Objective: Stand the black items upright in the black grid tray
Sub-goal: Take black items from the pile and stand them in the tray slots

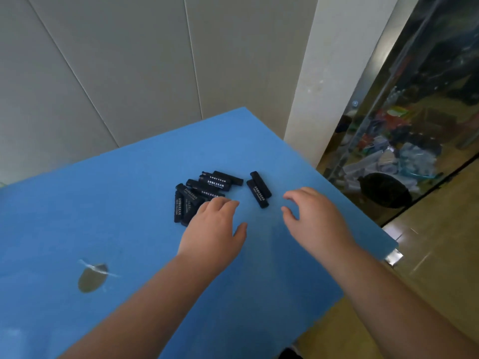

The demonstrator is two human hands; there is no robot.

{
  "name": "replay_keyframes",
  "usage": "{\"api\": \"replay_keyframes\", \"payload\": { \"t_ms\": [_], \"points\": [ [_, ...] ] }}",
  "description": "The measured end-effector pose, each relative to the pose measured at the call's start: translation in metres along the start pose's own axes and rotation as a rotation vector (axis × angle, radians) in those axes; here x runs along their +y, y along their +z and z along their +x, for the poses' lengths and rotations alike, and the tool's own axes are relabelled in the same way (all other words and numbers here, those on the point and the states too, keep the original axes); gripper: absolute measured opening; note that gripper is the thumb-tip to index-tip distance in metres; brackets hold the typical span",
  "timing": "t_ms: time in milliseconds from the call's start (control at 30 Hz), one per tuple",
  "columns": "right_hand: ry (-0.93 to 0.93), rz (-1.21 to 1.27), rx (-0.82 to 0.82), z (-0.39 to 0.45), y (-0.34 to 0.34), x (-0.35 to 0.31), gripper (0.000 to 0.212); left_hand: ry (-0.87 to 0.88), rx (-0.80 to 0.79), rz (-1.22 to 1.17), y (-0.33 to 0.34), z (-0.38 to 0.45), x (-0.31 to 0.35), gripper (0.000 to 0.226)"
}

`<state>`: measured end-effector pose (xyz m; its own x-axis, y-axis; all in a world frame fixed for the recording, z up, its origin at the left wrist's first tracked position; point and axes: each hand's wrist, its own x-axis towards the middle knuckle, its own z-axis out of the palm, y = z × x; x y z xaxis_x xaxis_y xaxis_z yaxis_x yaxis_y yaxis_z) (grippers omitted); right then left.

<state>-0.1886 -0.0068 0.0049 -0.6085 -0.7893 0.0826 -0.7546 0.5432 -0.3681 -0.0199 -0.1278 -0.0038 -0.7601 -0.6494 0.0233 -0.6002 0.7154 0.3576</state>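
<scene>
Two bare hands over a blue mat (124,203), neither holding anything. Left hand (212,229) palm down, fingers straight and close together, thumb spread to the right; fingertips (228,202) at the near edge of a heap of black items (202,193), over or touching its nearest pieces, cannot tell which. Right hand (313,216) raised a little off the mat, fingers loosely bent and spread, thumb apart from the index finger, nothing between them.

Heap lying flat near the far middle of the mat: short black sticks with white printed lettering, piled crosswise and overlapping, none upright. Exact count unclear, since several lie partly under others and under the left fingers. Off to the right of the heap, apart from it, a pair of black items (259,189) lying side by side and touching along their length, pointing toward the near right. Pair placed between the two hands, just beyond the gap from left thumb to right fingers, nearer the right fingertips but not touched by them.

No grid tray in view.

Near left on the mat, a torn oval hole (92,278) showing a grey surface beneath. Behind the mat, grey wall panels (129,73); at right, a white pillar (324,86) and a glass case (414,125) with blurred coloured clutter inside.
</scene>
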Motion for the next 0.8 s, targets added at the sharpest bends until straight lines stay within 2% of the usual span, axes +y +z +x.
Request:
{"api": "replay_keyframes", "payload": {
  "t_ms": [200,400,533,667,800],
  "points": [
    [-0.1,0.025,-0.095,0.068,0.024,-0.001,0.023,-0.137,0.037,-0.023,0.008,0.027,0.009,0.053],
    [-0.176,-0.059,-0.214,0.095,0.036,0.003,0.017,-0.205,0.034,-0.035,0.023,0.046,0.027,0.052],
    [-0.194,-0.081,-0.239,0.106,0.036,0.012,0.022,-0.238,0.051,-0.032,0.028,0.052,0.037,0.051],
    [-0.259,-0.124,-0.201,0.112,0.035,0.024,0.01,-0.273,0.066,-0.034,0.031,0.055,0.044,0.049],
    [-0.221,-0.096,-0.221,0.115,0.03,0.038,0.017,-0.326,0.053,-0.078,0.037,0.06,0.05,0.051]
  ]
}}
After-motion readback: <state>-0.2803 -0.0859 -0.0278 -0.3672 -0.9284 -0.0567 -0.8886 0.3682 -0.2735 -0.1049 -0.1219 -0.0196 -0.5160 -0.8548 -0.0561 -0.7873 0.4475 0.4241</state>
